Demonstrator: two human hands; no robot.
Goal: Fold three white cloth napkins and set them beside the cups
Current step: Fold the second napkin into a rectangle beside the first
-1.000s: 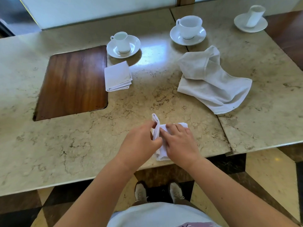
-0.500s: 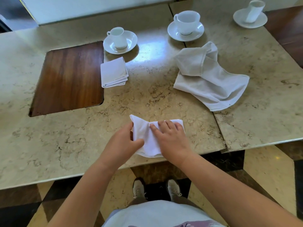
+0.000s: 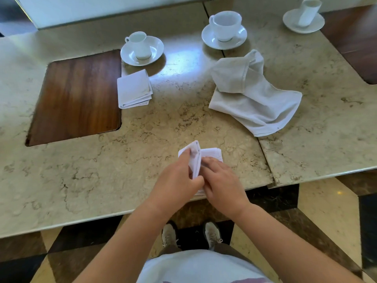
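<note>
Both hands work together at the near edge of the marble table [image 3: 61, 180], on a small white napkin [image 3: 212, 155]. Left hand [image 3: 175, 184] pinches a flap of that napkin between thumb and fingers and holds it raised on edge. Right hand [image 3: 221, 184] lies just beside it, fingers laid flat, pressing the rest of the napkin onto the marble. A folded napkin [image 3: 133, 89] sits flat on the table just near of the left cup [image 3: 139, 44], which stands on its saucer [image 3: 157, 49], close to the saucer but apart from it. A crumpled unfolded napkin [image 3: 255, 99] lies loose to the right, near of the middle cup [image 3: 225, 24] and its saucer [image 3: 240, 38], apart from both. A third cup [image 3: 309, 11] on a saucer [image 3: 316, 24] stands at far right, no cloth by it. A dark wood inlay [image 3: 75, 97] is set into the marble on the left, its right edge just beside the folded napkin.
</note>
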